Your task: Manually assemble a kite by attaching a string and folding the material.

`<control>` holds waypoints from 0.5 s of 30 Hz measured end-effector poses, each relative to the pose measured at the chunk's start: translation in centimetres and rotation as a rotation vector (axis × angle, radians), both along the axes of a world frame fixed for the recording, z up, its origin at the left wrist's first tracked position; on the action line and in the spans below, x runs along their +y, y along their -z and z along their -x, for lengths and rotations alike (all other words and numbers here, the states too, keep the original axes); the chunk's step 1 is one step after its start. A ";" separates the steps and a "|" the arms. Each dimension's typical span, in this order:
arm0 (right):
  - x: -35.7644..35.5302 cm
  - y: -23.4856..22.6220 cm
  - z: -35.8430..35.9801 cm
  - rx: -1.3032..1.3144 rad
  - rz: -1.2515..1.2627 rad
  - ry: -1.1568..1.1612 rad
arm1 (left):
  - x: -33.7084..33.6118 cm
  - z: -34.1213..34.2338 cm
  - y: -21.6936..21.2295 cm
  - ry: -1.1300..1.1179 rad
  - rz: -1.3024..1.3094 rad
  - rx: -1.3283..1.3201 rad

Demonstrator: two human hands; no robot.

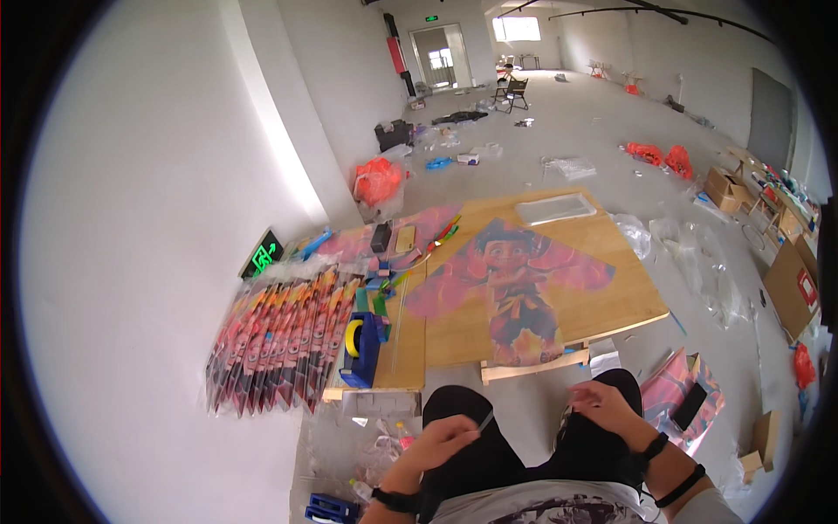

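A kite [515, 284] printed with a cartoon figure lies spread flat on the low wooden table [628, 288] in front of me. My left hand [447, 439] is over my left knee, fingers pinched on a thin grey rod or strip whose end pokes out toward the right. Over my right knee, my right hand [602, 403] has its fingers curled; I cannot tell whether it holds the same thin piece. Both wrists wear dark bands.
A row of folded, bagged kites [279, 341] lies at the table's left end beside a blue tape dispenser [360, 348]. A clear plastic tray [555, 209] sits at the far edge. Plastic bags, cardboard boxes [790, 288] and orange bags litter the floor; a wall runs along the left.
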State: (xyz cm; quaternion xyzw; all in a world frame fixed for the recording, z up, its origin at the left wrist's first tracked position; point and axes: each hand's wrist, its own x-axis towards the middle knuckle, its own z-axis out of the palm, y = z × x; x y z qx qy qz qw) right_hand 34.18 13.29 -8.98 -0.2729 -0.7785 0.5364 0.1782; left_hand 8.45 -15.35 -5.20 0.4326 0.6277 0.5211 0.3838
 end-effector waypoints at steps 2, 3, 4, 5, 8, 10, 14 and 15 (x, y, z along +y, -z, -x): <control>-3.2 -3.6 2.0 0.080 0.137 -0.306 | 2.2 -1.8 -0.4 0.034 -0.034 0.028; -4.2 -4.3 2.6 0.068 0.148 -0.308 | 3.2 -2.4 -0.6 0.124 -0.011 0.099; -5.1 -4.8 3.2 0.142 0.279 -0.323 | 4.0 -2.8 -0.7 0.213 0.013 0.171; -5.8 -5.0 3.6 0.215 0.411 -0.336 | 4.5 -3.1 -0.6 0.209 0.023 0.158; -6.3 -4.8 4.6 0.172 0.401 -0.267 | 5.3 -3.3 -0.3 0.228 0.003 0.206; -5.9 -3.6 4.9 0.219 0.388 -0.249 | 5.0 -3.1 -0.7 0.181 0.033 0.173; -4.3 -2.9 3.5 0.175 0.337 -0.107 | 2.2 1.5 2.2 -0.105 0.127 0.168; -3.4 -2.2 2.6 0.172 0.340 -0.096 | 1.5 2.9 1.7 -0.260 0.237 0.256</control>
